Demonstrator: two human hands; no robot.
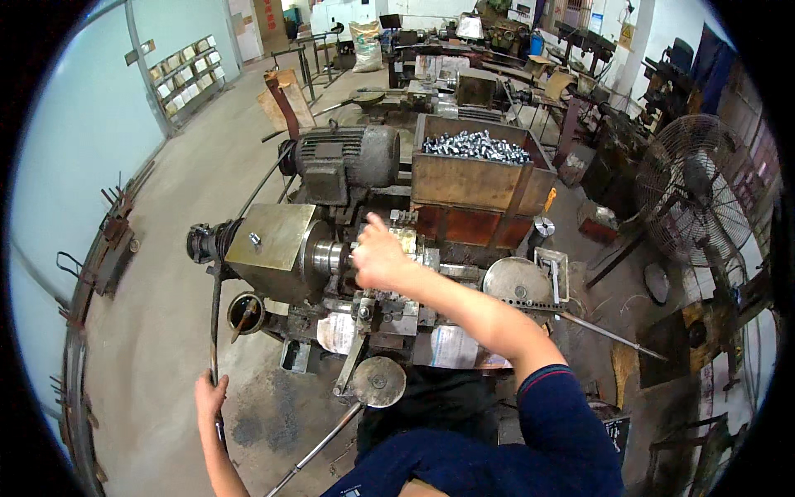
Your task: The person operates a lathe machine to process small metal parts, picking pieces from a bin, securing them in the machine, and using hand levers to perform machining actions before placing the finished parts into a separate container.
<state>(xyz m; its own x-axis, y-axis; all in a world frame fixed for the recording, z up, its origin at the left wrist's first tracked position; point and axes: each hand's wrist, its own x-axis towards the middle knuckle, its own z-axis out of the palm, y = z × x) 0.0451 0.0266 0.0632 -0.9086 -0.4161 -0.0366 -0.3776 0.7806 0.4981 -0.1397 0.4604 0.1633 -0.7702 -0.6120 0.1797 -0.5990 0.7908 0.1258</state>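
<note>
Steel, ringed and polished bright, forms the stubby cylindrical spindle nose just to the left of my right hand. That hand bends over the middle of the machine with its back toward me; the fingers are bunched out of sight beneath, so I cannot tell whether they are pinching something or how wide they are spread. My left hand, lower and well apart, is wrapped narrowly around a long lever, dark, slim and round, which rises along the end of the headstock.

Between them sits the headstock cover, a flat, dull, brassy-toned sheet, slightly scuffed, with a small shiny metal piece lying on it. Behind it squats a motor, a fat, finned barrel coated in dark grime. To its right, a deep bin with rough, stained brown walls carries a heap of small glinting metal parts. Nearer me is a round pot with dark contents and a handle leaning in it, and, right of that, a scratched round metal disc.
</note>
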